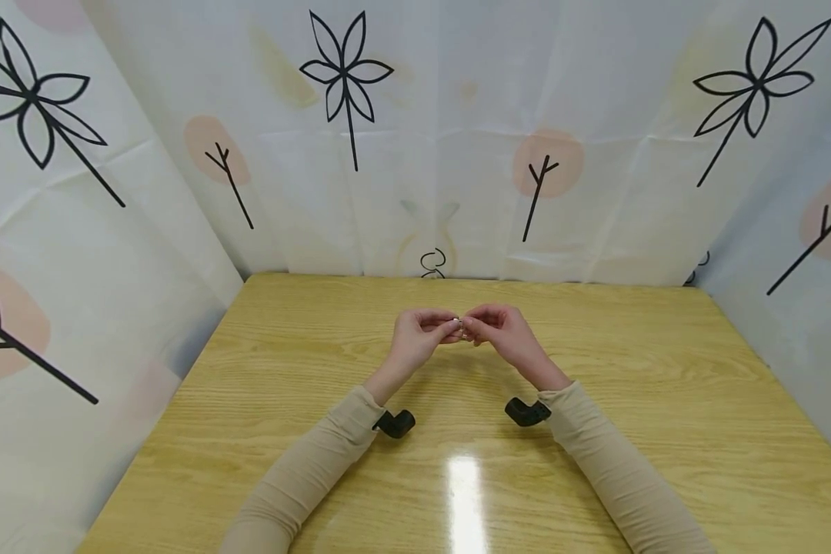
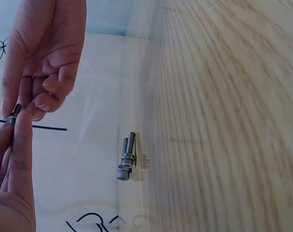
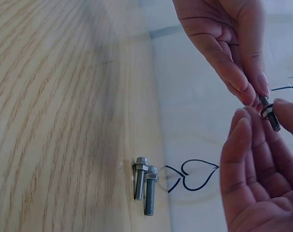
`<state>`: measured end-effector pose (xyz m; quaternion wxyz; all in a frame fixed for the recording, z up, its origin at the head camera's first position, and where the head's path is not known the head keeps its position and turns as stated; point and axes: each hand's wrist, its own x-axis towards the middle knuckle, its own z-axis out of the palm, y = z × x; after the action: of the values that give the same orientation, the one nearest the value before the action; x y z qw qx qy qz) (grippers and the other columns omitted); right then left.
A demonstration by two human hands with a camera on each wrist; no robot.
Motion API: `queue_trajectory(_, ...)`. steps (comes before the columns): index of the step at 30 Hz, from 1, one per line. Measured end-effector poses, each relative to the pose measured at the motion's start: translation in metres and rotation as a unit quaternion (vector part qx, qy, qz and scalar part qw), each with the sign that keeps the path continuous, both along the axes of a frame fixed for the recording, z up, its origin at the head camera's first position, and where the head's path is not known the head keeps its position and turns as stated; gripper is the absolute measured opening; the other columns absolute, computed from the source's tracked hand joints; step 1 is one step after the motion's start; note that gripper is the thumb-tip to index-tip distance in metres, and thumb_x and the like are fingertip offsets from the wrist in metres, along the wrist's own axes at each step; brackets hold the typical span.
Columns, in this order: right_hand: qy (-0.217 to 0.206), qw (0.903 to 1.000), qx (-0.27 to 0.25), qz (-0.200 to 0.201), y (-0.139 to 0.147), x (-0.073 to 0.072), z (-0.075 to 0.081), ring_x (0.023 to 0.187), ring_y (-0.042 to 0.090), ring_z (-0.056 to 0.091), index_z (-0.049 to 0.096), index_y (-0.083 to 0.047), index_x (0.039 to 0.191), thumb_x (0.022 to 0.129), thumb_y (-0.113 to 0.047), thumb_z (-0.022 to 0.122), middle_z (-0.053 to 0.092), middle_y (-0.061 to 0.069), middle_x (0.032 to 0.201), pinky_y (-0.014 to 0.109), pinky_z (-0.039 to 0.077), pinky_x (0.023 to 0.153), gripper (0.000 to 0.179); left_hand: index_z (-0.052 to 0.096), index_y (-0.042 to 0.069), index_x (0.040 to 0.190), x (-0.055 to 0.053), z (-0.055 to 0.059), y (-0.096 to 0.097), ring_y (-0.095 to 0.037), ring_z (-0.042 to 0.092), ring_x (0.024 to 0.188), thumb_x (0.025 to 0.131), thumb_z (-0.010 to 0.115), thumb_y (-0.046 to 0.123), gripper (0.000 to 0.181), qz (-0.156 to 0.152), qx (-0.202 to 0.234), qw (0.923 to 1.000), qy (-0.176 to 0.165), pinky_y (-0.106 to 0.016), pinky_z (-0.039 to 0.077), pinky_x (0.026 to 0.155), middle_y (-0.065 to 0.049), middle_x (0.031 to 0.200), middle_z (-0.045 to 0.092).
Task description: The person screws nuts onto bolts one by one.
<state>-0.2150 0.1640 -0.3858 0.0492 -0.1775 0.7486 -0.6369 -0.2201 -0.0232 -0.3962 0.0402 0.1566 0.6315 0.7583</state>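
Observation:
Both hands meet above the far middle of the table. My left hand pinches one end of a small metal bolt between thumb and fingers. A ring, nut or washer, sits partway along its threaded shaft. My right hand has its thumb against this ring, fingers curled around the other side. In the left wrist view the threaded tip points towards the right hand. Two more bolts, each with a nut near its head, lie side by side on the table: one bolt overlaps the other bolt.
The wood-grain table ends at a white patterned curtain behind and at both sides. Black wrist-worn cameras stick out inward below the sleeves. A bright reflection lies on the near part of the tabletop.

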Motion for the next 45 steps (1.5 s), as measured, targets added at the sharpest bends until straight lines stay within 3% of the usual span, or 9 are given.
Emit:
queue_trajectory(3, -0.011, 0.9999, 0.007, -0.002, -0.0004, 0.0002, 0.0014, 0.09, 0.046, 0.059, 0.064, 0.002, 0.11, 0.095, -0.022, 0.063, 0.067, 0.017, 0.094, 0.058, 0.052, 0.078, 0.029, 0.065, -0.016, 0.104, -0.0006, 0.0003, 0.0008, -0.027, 0.071, 0.079, 0.088, 0.065, -0.005, 0.019, 0.003, -0.005, 1.0, -0.002, -0.049, 0.058, 0.08, -0.026, 0.091, 0.068)
queue_trajectory(9, -0.008, 0.9999, -0.009, -0.011, -0.0015, 0.0007, 0.0015, 0.086, 0.037, 0.062, 0.061, 0.004, 0.115, 0.092, -0.011, 0.066, 0.065, 0.019, 0.101, 0.057, 0.052, 0.08, 0.028, 0.066, -0.015, 0.103, -0.003, -0.0011, 0.0013, -0.026, 0.071, 0.076, 0.088, 0.066, -0.004, 0.019, 0.01, 0.0, 0.9999, -0.014, -0.051, 0.057, 0.08, -0.026, 0.089, 0.068)
queue_trajectory(14, -0.005, 0.9998, 0.015, -0.015, -0.0024, -0.0007, 0.001, 0.085, 0.041, 0.06, 0.067, 0.002, 0.106, 0.095, -0.021, 0.063, 0.067, 0.018, 0.093, 0.05, 0.055, 0.074, 0.026, 0.066, -0.014, 0.103, -0.0026, -0.002, 0.001, -0.028, 0.071, 0.079, 0.088, 0.066, -0.003, 0.019, 0.005, -0.001, 0.9999, -0.009, -0.05, 0.057, 0.081, -0.025, 0.091, 0.068)
queue_trajectory(18, -0.016, 0.9995, 0.016, -0.021, -0.0014, 0.0001, 0.0003, 0.085, 0.036, 0.061, 0.064, 0.003, 0.111, 0.095, -0.021, 0.063, 0.066, 0.019, 0.095, 0.045, 0.057, 0.074, 0.029, 0.066, -0.013, 0.104, -0.0015, -0.0028, 0.0015, -0.029, 0.07, 0.08, 0.088, 0.066, -0.003, 0.019, 0.006, 0.001, 0.9999, -0.016, -0.054, 0.055, 0.083, -0.024, 0.091, 0.068)
queue_trajectory(23, -0.005, 0.9998, -0.011, -0.016, -0.0003, 0.0028, 0.0001, 0.09, 0.038, 0.061, 0.062, 0.004, 0.114, 0.092, -0.011, 0.067, 0.064, 0.02, 0.102, 0.055, 0.053, 0.083, 0.027, 0.066, -0.014, 0.104, 0.0002, -0.0023, 0.0014, -0.041, 0.067, 0.085, 0.088, 0.066, -0.004, 0.019, 0.007, 0.008, 0.9997, -0.02, -0.058, 0.052, 0.085, -0.025, 0.09, 0.068)
queue_trajectory(27, 0.0, 0.9998, 0.0, -0.019, -0.0016, 0.0024, 0.0003, 0.087, 0.044, 0.057, 0.066, 0.002, 0.108, 0.094, -0.017, 0.065, 0.064, 0.023, 0.097, 0.055, 0.053, 0.078, 0.023, 0.066, -0.015, 0.104, 0.0008, -0.0012, 0.0016, -0.048, 0.064, 0.089, 0.088, 0.065, -0.005, 0.019, 0.002, 0.007, 0.9999, -0.012, -0.058, 0.052, 0.084, -0.026, 0.091, 0.068)
queue_trajectory(31, -0.014, 0.9994, 0.014, -0.028, -0.0024, 0.0021, -0.0002, 0.085, 0.044, 0.057, 0.065, 0.002, 0.11, 0.096, -0.023, 0.062, 0.065, 0.023, 0.095, 0.054, 0.053, 0.076, 0.029, 0.066, -0.015, 0.104, 0.0004, -0.0005, 0.0017, -0.041, 0.067, 0.084, 0.088, 0.065, -0.004, 0.018, 0.006, 0.003, 0.9999, -0.01, -0.057, 0.053, 0.083, -0.026, 0.091, 0.068)
queue_trajectory(36, -0.008, 0.9995, -0.016, -0.025, -0.0008, 0.0032, 0.0003, 0.089, 0.032, 0.063, 0.058, 0.005, 0.119, 0.094, -0.012, 0.064, 0.064, 0.021, 0.104, 0.054, 0.054, 0.082, 0.031, 0.066, -0.014, 0.103, -0.0009, 0.0006, 0.0016, -0.025, 0.071, 0.075, 0.088, 0.066, -0.004, 0.018, 0.01, 0.008, 0.9997, -0.02, -0.057, 0.053, 0.084, -0.025, 0.089, 0.069)
queue_trajectory(45, -0.014, 0.9995, 0.009, -0.025, -0.0065, -0.0001, 0.0045, 0.087, 0.035, 0.06, 0.064, 0.002, 0.111, 0.096, -0.023, 0.061, 0.065, 0.021, 0.097, 0.053, 0.054, 0.08, 0.029, 0.067, -0.013, 0.102, 0.001, 0.0035, -0.0013, -0.038, 0.069, 0.082, 0.088, 0.066, -0.005, 0.017, 0.019, 0.004, 0.9997, -0.017, -0.049, 0.058, 0.08, -0.025, 0.09, 0.069)
